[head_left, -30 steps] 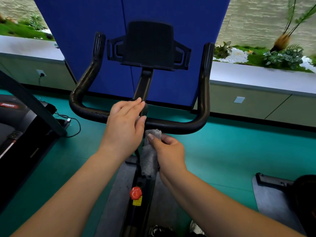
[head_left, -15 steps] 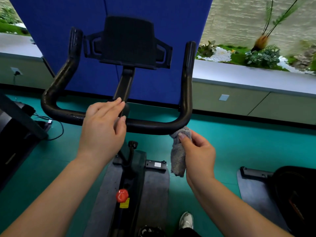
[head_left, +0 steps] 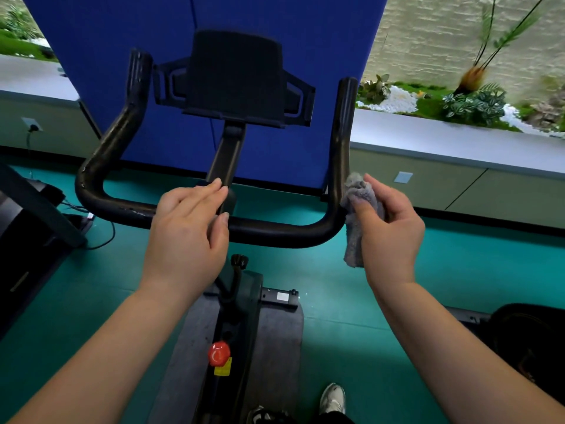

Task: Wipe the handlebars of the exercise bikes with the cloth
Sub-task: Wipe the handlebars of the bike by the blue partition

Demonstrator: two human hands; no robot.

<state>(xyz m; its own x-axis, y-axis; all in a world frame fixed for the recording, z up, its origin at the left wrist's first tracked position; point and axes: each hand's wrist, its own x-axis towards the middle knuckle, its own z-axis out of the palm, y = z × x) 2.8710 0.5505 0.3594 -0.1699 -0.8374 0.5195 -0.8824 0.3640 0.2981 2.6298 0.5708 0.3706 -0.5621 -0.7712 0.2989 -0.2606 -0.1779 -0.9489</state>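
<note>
At the far left edge, part of a dark machine [head_left: 27, 234] is seen on the teal floor [head_left: 458, 270], with a black cable [head_left: 104, 240] trailing beside it. The black handlebars [head_left: 275, 234] of the exercise bike are spread across the middle of the view, in front of a blue panel [head_left: 275, 19]. The left hand [head_left: 186, 237] is laid over the cross bar near the centre stem, its fingers straight and relaxed, so its grip is loose and nothing is clasped. Below it, a red knob [head_left: 219, 353] is mounted on the bike frame. Further right, the grey cloth [head_left: 356, 215] is pinched by the right hand [head_left: 388, 231], the grip closed on it, and is pressed against the right upright of the handlebars just above the bend. A planter ledge [head_left: 458, 142] with greenery is seen behind.
</note>
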